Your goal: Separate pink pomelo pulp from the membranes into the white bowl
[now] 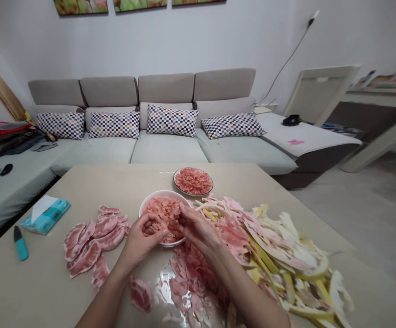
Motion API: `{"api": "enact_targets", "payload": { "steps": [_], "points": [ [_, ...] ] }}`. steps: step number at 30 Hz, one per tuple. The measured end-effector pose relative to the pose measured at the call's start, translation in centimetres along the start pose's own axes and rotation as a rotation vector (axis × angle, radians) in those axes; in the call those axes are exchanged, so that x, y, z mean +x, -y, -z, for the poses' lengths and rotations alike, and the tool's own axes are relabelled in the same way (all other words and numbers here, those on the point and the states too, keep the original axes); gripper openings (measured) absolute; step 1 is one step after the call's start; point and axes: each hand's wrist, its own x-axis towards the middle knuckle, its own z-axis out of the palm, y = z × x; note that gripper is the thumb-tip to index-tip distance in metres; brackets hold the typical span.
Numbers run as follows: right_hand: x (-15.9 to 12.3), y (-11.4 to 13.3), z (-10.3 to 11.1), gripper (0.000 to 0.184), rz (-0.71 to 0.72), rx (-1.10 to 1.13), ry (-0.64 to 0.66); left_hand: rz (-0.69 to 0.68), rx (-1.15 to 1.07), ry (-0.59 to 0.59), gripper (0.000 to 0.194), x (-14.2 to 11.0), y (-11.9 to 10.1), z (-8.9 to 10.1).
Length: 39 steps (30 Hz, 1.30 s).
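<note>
Over a white bowl [172, 245] filled with loose pink pomelo flesh [162, 207], both my hands are held close together. My left hand [143, 239] is curled at the bowl's near left side, thumb and fingertips pinched. At the bowl's right edge, my right hand [199, 228] has its fingers bent in against the thumb. Whatever small piece is between the fingertips is too unclear to tell. Unpeeled pomelo segments [84, 257] lie in a pile left of the bowl, with one segment [140, 294] apart, near my left forearm. Pink membrane scraps [187, 284] spread beneath my right forearm.
Behind the bowl stands a plate [198, 194] heaped with pomelo flesh. Yellow and white peel [286, 250] covers the table's right part. A knife with a turquoise handle [21, 246] and a tissue pack [49, 217] lie at left. A sofa [170, 148] runs behind the table.
</note>
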Motion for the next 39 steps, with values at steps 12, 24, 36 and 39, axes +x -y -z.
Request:
{"api": "enact_targets", "payload": {
  "steps": [12,24,36,39],
  "points": [
    [-0.1,-0.3,0.4,0.04,0.27,-0.647,0.045,0.242,-0.381,-0.019,0.035,-0.3,0.7,0.3],
    [-2.5,-1.9,-1.0,0.022,0.827,-1.142,0.09,0.147,-0.28,-0.081,0.033,-0.3,1.1,0.0],
    [-1.5,-1.4,-0.5,0.019,0.374,-0.771,0.129,0.194,-0.343,-0.056,0.031,-0.6,1.1,0.0],
    [-1.4,-1.3,-0.3,0.022,0.34,-0.746,0.165,0.194,-0.365,-0.044,0.03,-0.6,1.1,0.0]
  ]
}}
